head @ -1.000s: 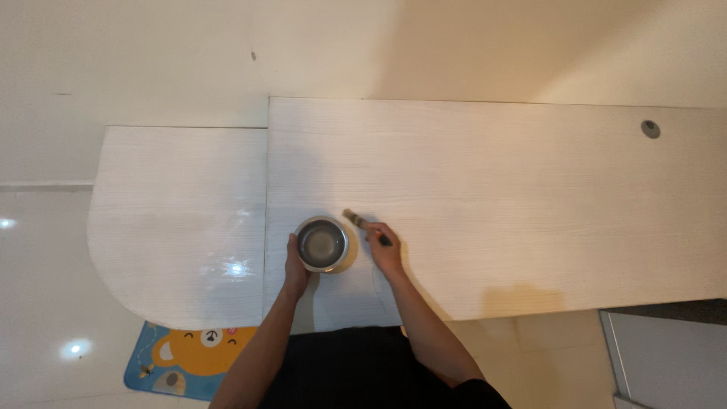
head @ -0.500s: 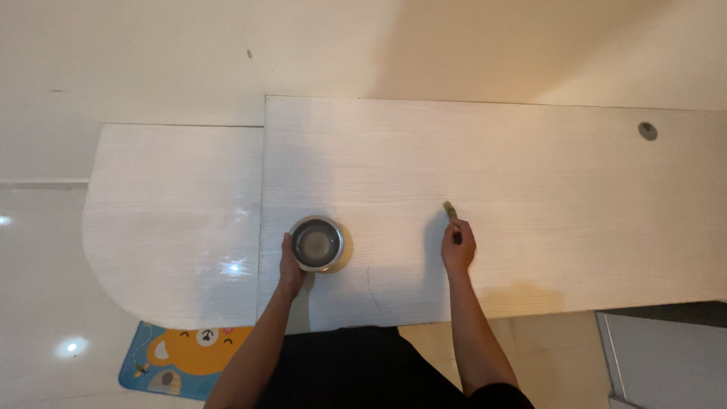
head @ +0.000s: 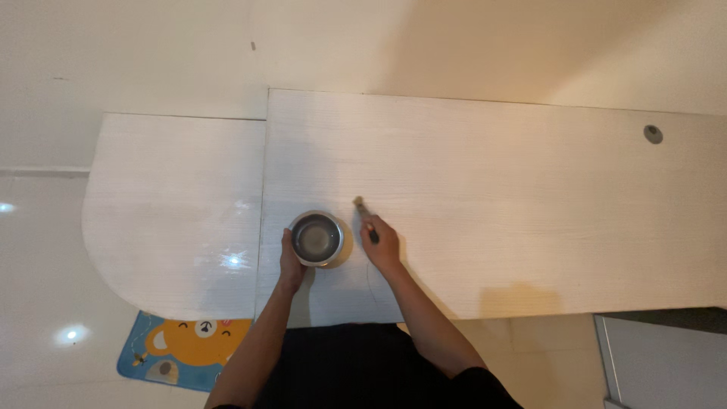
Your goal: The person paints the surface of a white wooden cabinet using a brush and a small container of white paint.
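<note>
- Head view, the container: a small round metal bowl point(head: 317, 238) is sitting on the pale wood-grain desk point(head: 492, 189), close to the near edge and just right of the seam where the rounded side panel point(head: 174, 212) is joining the main top. Its inside is looking grey and dull (whether that is liquid or just the bare metal bottom, I cannot tell from here).
- Head view, left hand: the left hand point(head: 290, 261) is cupping the bowl's near-left side, fingers curled against the wall and closed on it, with the forearm running up from the lower left.
- Head view, right hand: the right hand point(head: 382, 244) is lying on the desk just right of the bowl, apart from it, with its fingers closed around the dark handle of a small brush point(head: 365, 217). The brush is pointing away from the person and slightly left, its light bristle end touching or sitting just above the desk surface beside the bowl's far-right rim (contact is too small to judge).
- Head view, surroundings: a round grey grommet point(head: 652, 134) is sitting in the desk's far right corner, well apart from the hands. A blue floor mat with an orange bear point(head: 178, 348) is lying on the glossy floor below the side panel.
</note>
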